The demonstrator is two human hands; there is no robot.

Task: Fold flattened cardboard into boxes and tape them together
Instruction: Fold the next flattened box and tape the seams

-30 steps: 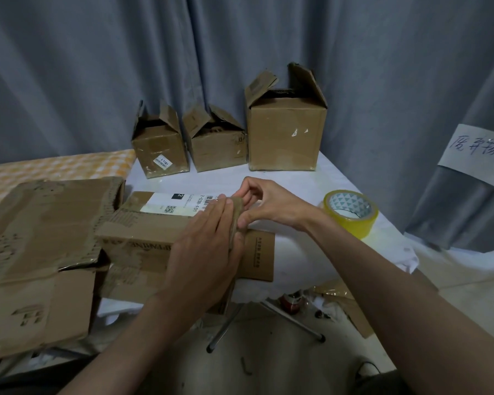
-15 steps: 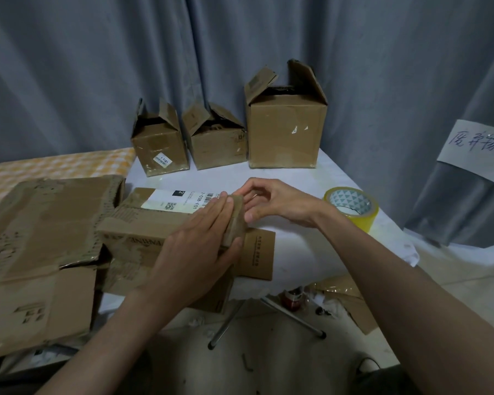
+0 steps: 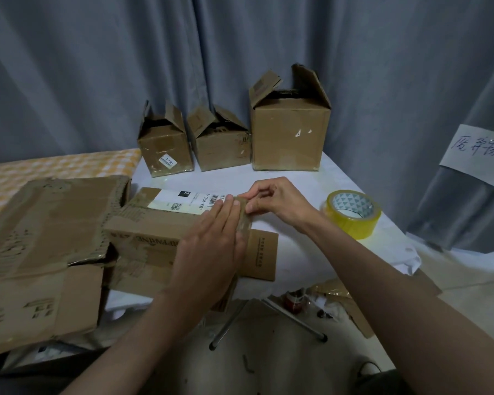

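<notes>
The cardboard box [image 3: 154, 238] being formed lies on the desk [image 3: 311, 266] in front of the person, near its front edge, its white label [image 3: 183, 201] facing up. The left hand [image 3: 211, 246] lies flat on it, fingers straight and together, pressing the panel down at the right end. The right hand [image 3: 277, 201] pinches the edge of the end flap [image 3: 244, 212] between thumb and fingertips, just beside the left fingertips. To do this fold well, the left hand should probably keep the panel pinned so the box cannot slide, while the right bends the flap along its crease squarely. The yellow tape roll [image 3: 351, 213] sits near the right wrist, within reach. A flattened sheet [image 3: 46, 238] lies to the left, and three folded boxes [image 3: 220, 146] stand at the back.
</notes>
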